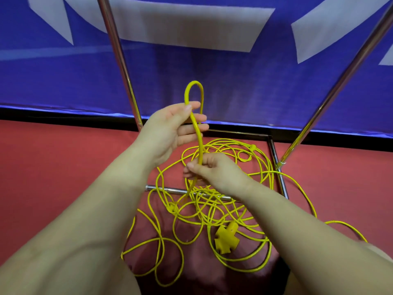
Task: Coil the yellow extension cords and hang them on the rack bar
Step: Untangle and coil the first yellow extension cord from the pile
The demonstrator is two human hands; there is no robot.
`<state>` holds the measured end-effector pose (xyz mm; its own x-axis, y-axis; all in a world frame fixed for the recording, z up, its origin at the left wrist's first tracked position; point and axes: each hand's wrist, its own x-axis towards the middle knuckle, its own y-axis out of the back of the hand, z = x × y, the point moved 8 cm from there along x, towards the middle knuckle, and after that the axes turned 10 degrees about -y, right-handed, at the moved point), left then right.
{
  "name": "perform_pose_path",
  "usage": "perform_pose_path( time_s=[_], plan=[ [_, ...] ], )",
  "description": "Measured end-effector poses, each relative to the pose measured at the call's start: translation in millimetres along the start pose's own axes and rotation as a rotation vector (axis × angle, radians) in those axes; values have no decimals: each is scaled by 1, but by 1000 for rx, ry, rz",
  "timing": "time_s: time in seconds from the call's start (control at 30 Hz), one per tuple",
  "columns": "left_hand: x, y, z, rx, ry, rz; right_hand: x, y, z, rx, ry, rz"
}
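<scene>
A yellow extension cord [214,209] lies in a loose tangle on the red floor, with its three-way socket end [226,238] near my knees. My left hand [176,128] pinches the cord between thumb and fingers, and a narrow loop [193,90] stands up above it. My right hand [212,169] grips the same strand lower down, just above the pile. Two chrome rack poles [119,58] [340,81] slant upward on either side. The rack's top bar is out of view.
The rack's chrome base tubes [278,173] frame the cord pile, with one low bar [170,190] crossing under the tangle. A blue banner with white shapes [234,77] hangs right behind the rack. Red carpet [63,167] spreads left and right.
</scene>
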<state>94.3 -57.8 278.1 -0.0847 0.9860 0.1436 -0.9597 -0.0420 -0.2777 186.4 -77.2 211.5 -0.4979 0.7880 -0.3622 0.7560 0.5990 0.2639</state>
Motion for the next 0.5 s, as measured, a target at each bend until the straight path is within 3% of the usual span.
perform_pose_path(
  time_s=[0.1, 0.23, 0.3, 0.43, 0.5],
  plan=[
    [-1, 3, -21, 112, 126, -94, -2, 23, -3, 293, -63, 83],
    [-23, -5, -61, 795, 267, -532, -7, 71, -3, 712, -61, 220],
    [-29, -8, -72, 913, 260, -648, -9, 85, -2, 806, -55, 253],
    [-28, -19, -66, 600, 301, -462, -9, 93, -7, 856, -14, 211],
    [-22, -17, -57, 420, 276, -312, -9, 83, -5, 635, -46, 155]
  ],
)
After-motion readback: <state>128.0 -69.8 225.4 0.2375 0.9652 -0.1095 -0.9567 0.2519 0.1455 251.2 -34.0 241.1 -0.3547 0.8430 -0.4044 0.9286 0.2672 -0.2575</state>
